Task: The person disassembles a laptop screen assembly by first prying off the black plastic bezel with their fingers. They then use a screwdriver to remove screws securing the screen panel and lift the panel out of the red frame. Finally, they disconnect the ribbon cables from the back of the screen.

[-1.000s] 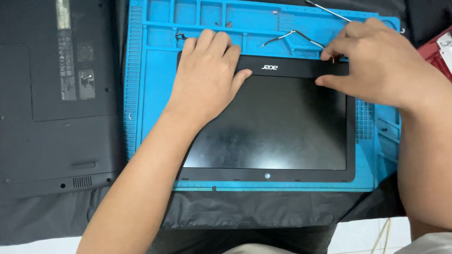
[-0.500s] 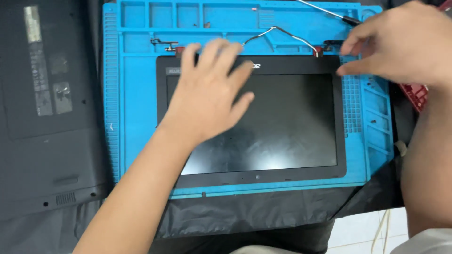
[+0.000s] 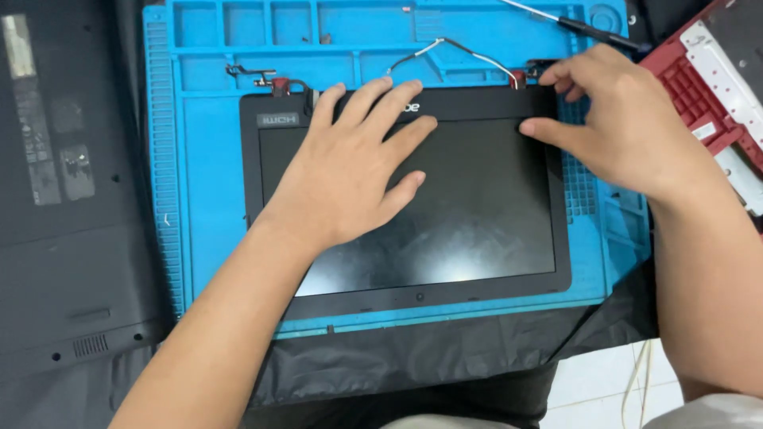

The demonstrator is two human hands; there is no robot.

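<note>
A black-framed laptop screen panel [image 3: 477,230] lies flat on a blue work mat [image 3: 207,159], hinge side away from me. My left hand [image 3: 350,171] rests flat on the dark glass, fingers spread and reaching the far bezel. My right hand [image 3: 620,119] pinches the bezel at the far right corner, thumb on the front and fingers behind, next to a red-tipped hinge [image 3: 518,78]. Thin cables [image 3: 453,46] arc over the mat behind the panel. A second hinge piece [image 3: 270,79] sits at the far left corner.
A black laptop base [image 3: 63,199] lies underside up at the left. A red plastic shell [image 3: 715,71] is at the right edge. A screwdriver [image 3: 580,25] lies on the mat's far right. Black cloth [image 3: 413,357] hangs below the mat.
My left hand slid from the far bezel down onto the glass and spread flat. My right hand stayed at the far right corner. The camera view shifted, so everything sits further right.
</note>
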